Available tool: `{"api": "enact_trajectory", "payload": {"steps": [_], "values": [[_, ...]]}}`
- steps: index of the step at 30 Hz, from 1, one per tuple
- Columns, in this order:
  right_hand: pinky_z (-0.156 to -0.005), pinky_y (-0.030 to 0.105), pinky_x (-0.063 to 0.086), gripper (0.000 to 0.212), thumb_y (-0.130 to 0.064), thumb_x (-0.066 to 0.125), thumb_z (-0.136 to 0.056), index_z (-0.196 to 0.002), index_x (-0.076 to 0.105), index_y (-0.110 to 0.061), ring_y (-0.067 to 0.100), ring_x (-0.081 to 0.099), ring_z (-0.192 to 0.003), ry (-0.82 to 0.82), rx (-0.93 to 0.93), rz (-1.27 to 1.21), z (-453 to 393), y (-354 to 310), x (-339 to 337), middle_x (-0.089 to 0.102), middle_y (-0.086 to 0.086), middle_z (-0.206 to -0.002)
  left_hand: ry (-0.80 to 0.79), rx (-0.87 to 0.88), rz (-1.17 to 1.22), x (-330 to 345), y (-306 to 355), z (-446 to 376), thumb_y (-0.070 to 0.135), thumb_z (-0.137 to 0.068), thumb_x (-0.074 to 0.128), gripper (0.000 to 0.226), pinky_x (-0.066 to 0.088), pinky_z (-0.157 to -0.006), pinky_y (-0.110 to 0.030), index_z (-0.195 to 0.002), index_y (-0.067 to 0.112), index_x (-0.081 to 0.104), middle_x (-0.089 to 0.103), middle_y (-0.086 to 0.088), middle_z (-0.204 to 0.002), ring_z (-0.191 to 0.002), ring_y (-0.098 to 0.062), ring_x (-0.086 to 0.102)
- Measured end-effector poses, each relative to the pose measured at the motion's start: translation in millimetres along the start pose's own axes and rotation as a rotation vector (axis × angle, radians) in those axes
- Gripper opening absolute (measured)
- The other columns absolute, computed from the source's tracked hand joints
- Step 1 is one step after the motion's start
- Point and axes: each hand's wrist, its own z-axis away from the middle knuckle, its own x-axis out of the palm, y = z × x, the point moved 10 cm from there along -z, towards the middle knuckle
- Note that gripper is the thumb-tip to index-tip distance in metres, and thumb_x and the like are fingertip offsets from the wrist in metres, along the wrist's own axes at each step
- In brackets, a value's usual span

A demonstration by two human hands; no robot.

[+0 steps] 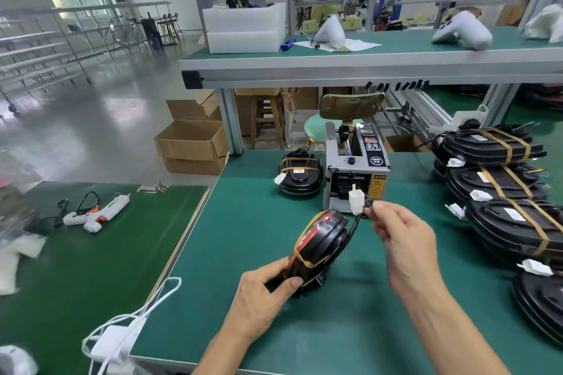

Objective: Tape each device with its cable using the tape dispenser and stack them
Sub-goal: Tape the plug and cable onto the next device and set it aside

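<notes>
Above the near middle of the green desk (243,222), the left hand (259,298) grips a black device (320,240) by its lower end, thumb curled over the edge, holding it clear of the surface and tilted. Long axis runs from about 7 o'clock at the hand up to 1 o'clock. One amber tape band (307,250) already crosses the body. Right hand (402,237) pinches the black cable (353,227) just below its white connector (356,199), lying at 2 o'clock from the device's upper end, cable drawn slack-to-taut between them. Tape dispenser (356,167) stands at 12 o'clock, its outlet directly behind the connector; right hand is the nearer one to it. Taped devices (502,179) are stacked at 3 o'clock; one more taped unit (300,175) sits at 11 o'clock beside the dispenser. Judgement: cable must be folded back along the long axis before another strip is pulled.
</notes>
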Motion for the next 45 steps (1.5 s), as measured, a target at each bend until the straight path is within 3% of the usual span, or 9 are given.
{"api": "enact_trajectory", "payload": {"steps": [5, 9, 12, 15, 18, 21, 26, 33, 45], "values": [[-0.1, 0.024, 0.042, 0.003, -0.027, 0.078, -0.08, -0.079, 0.078, -0.024, 0.003, 0.066, -0.118, -0.183, -0.166, -0.076, 53.9, -52.1, 7.0, 0.076, -0.003, -0.123, 0.019, 0.006, -0.01, -2.1, 1.5, 0.3, 0.067, -0.096, 0.07, 0.035, 0.05, -0.095, -0.012, -0.128, 0.055, 0.073, 0.078, 0.024, -0.12, -0.114, 0.002, 0.072], [-0.116, 0.036, 0.033, 0.006, -0.03, 0.083, -0.081, -0.081, 0.077, -0.028, 0.004, 0.051, -0.139, -0.353, -0.284, 0.286, 67.5, -57.7, 41.0, 0.06, -0.015, -0.142, 0.022, 0.007, -0.01, -2.7, 1.7, 1.1, 0.069, -0.095, 0.07, 0.036, 0.05, -0.095, -0.012, -0.128, 0.054, 0.074, 0.078, 0.024, -0.119, -0.113, 0.003, 0.072], [-0.107, 0.031, 0.038, 0.013, -0.02, 0.08, -0.088, -0.082, 0.076, -0.031, -0.008, 0.057, -0.119, -0.374, -0.252, 0.436, 56.0, -46.7, 50.6, 0.06, -0.023, -0.129, 0.011, -0.006, 0.014, -0.7, 0.4, 1.4, 0.068, -0.095, 0.07, 0.038, 0.052, -0.097, -0.015, -0.129, 0.051, 0.074, 0.078, 0.023, -0.12, -0.114, 0.001, 0.073], [-0.093, 0.029, 0.044, 0.017, -0.016, 0.076, -0.091, -0.08, 0.074, -0.03, 0.0, 0.063, -0.093, -0.378, -0.223, 0.429, 46.9, -40.2, 52.7, 0.069, -0.011, -0.106, 0.007, -0.003, 0.013, 0.3, 2.0, 0.6, 0.067, -0.096, 0.07, 0.038, 0.051, -0.095, -0.013, -0.13, 0.051, 0.074, 0.079, 0.021, -0.12, -0.111, 0.002, 0.072], [-0.088, 0.018, 0.043, 0.02, -0.014, 0.075, -0.091, -0.078, 0.073, -0.029, -0.011, 0.065, -0.103, -0.365, -0.173, 0.381, 44.8, -33.6, 53.2, 0.077, -0.015, -0.1, 0.011, -0.003, 0.016, -0.3, 0.7, 0.5, 0.066, -0.096, 0.071, 0.037, 0.051, -0.094, -0.013, -0.13, 0.051, 0.074, 0.079, 0.021, -0.118, -0.108, 0.004, 0.072], [-0.087, 0.011, 0.043, 0.023, -0.01, 0.075, -0.092, -0.075, 0.076, -0.026, -0.008, 0.066, -0.111, -0.332, -0.095, 0.26, 44.4, -26.3, 52.4, 0.077, -0.023, -0.1, 0.007, -0.009, 0.025, 0.2, -2.3, 0.5, 0.066, -0.096, 0.071, 0.037, 0.051, -0.094, -0.013, -0.129, 0.052, 0.074, 0.08, 0.019, -0.118, -0.106, -0.001, 0.074], [-0.096, 0.019, 0.041, 0.025, -0.01, 0.073, -0.093, -0.07, 0.078, -0.021, -0.01, 0.067, -0.103, -0.283, 0.052, 0.07, 42.7, -17.4, 47.8, 0.079, -0.012, -0.11, 0.008, 0.002, 0.023, 0.8, -2.7, 0.2, 0.064, -0.097, 0.072, 0.036, 0.051, -0.091, -0.012, -0.13, 0.049, 0.074, 0.081, 0.018, -0.115, -0.099, 0.004, 0.072], [-0.072, -0.006, 0.04, 0.021, -0.003, 0.075, -0.089, -0.071, 0.075, -0.014, -0.011, 0.064, -0.109, -0.267, 0.021, 0.058, 45.4, -18.7, 51.1, 0.078, -0.022, -0.091, 0.009, 0.003, 0.034, 1.4, -2.7, 0.4, 0.062, -0.097, 0.073, 0.035, 0.053, -0.087, -0.013, -0.129, 0.048, 0.075, 0.082, 0.015, -0.111, -0.093, 0.002, 0.073], [-0.072, -0.005, 0.04, 0.025, -0.002, 0.077, -0.087, -0.066, 0.077, -0.015, -0.011, 0.065, -0.109, -0.242, -0.01, 0.106, 41.2, -12.3, 47.2, 0.076, -0.028, -0.09, 0.0, -0.002, 0.032, 1.9, -4.4, 0.3, 0.061, -0.099, 0.072, 0.035, 0.052, -0.089, -0.014, -0.131, 0.048, 0.074, 0.081, 0.015, -0.111, -0.095, 0.001, 0.073]]}}
